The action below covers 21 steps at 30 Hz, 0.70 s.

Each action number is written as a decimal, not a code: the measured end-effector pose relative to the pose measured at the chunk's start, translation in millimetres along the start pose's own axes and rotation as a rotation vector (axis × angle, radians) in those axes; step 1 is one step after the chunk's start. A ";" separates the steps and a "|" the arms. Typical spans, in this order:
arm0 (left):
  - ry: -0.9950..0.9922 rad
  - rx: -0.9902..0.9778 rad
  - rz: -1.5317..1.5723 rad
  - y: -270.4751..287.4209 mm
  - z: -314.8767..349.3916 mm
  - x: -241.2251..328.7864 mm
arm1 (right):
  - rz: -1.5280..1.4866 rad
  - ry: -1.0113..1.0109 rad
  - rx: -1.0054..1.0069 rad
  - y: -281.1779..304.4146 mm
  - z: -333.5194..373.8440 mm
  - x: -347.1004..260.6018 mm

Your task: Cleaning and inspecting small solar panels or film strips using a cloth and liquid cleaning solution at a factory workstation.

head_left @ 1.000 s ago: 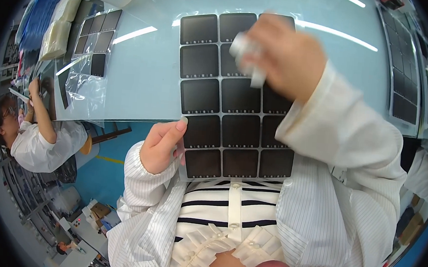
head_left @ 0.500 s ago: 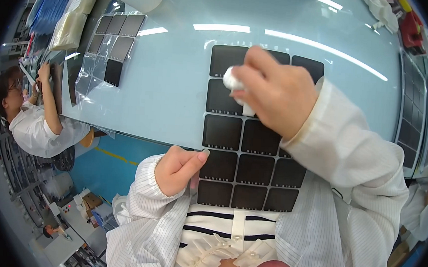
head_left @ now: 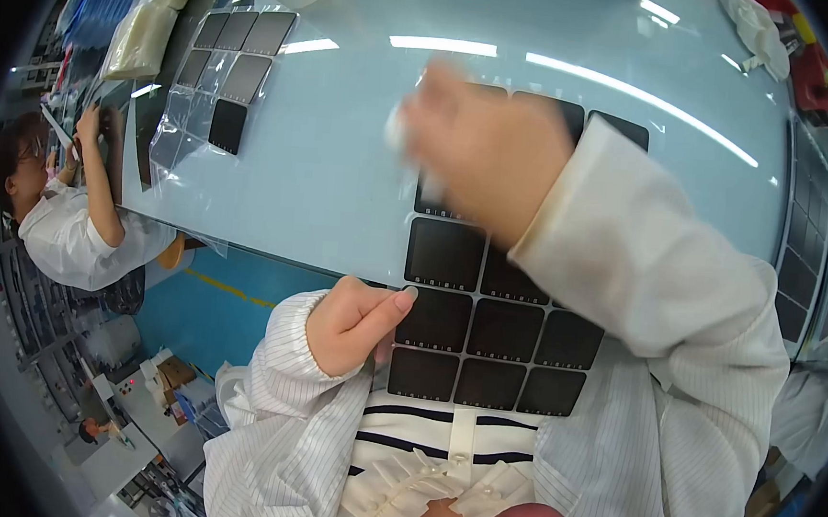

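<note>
In the upper centre, the blurred right hand (head_left: 488, 158) grips a white wad (head_left: 396, 130), its forearm slanting in from the right across the dark-panelled sheet (head_left: 506, 329); this looks like wiping, and another stroke would call for steady backing. Nearer centre, the left hand (head_left: 356, 327) seems to pinch the sheet's left edge, thumb extended. Upper left lies clear film (head_left: 181, 124).

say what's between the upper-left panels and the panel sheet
Head view: bare table, but the right hand and its white wad jut past the sheet.
</note>
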<state>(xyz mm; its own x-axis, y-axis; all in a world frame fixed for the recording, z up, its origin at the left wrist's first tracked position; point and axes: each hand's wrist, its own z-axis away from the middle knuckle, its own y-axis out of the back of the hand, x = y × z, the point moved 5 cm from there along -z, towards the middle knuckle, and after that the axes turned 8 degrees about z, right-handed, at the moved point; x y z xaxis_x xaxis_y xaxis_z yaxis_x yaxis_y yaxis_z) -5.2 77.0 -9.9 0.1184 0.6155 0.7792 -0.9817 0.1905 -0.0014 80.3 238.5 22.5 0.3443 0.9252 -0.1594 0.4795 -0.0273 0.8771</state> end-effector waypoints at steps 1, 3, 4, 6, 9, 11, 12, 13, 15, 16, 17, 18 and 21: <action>-0.010 -0.020 0.001 0.6 -5.8 -3.7 | -0.091 0.001 -0.029 -0.3 10.8 -21.7; -0.029 0.011 0.004 -1.6 4.7 0.6 | -0.079 -0.006 -0.061 13.9 11.8 -15.6; -0.034 0.012 0.006 -0.9 5.1 0.2 | -0.060 -0.035 -0.045 16.2 12.3 8.3; -0.080 -0.018 -0.012 -0.6 -3.3 -3.4 | -0.010 -0.330 0.029 29.2 30.6 65.8; -0.053 -0.014 0.007 -1.8 -2.5 -2.0 | -0.003 -0.305 -0.003 50.1 57.9 57.0; -0.046 -0.009 0.019 0.0 -0.5 -3.5 | -0.081 -0.120 -0.085 53.4 68.4 14.9; -0.033 0.003 0.029 0.9 1.1 -4.1 | -0.078 -0.133 -0.158 49.5 69.7 10.5; -0.036 -0.002 0.026 -0.6 2.2 -2.5 | 0.002 -0.192 -0.058 53.1 70.6 23.2; -0.093 0.019 -0.014 -2.4 3.2 4.7 | 0.118 -0.355 0.126 63.0 74.4 75.3; -0.097 0.014 -0.019 -2.2 3.7 7.1 | 0.217 -0.431 0.150 66.7 82.8 106.5; -0.127 -0.021 -0.035 -2.1 5.4 11.1 | 0.240 -0.496 0.088 74.7 91.1 129.3; -0.161 -0.063 -0.049 -2.8 4.8 14.7 | 0.250 -0.502 0.090 81.6 102.8 140.4; -0.198 -0.113 0.092 -6.3 8.8 30.3 | 0.427 -0.538 0.105 98.6 116.5 146.9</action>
<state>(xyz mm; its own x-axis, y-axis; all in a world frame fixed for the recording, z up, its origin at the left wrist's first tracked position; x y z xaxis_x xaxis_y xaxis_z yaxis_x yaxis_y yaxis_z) 3.3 87.7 19.2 -0.0133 0.4749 0.8799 -0.9628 0.2315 -0.1395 272.2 327.6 32.8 0.8595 0.5098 -0.0359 0.2790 -0.4092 0.8688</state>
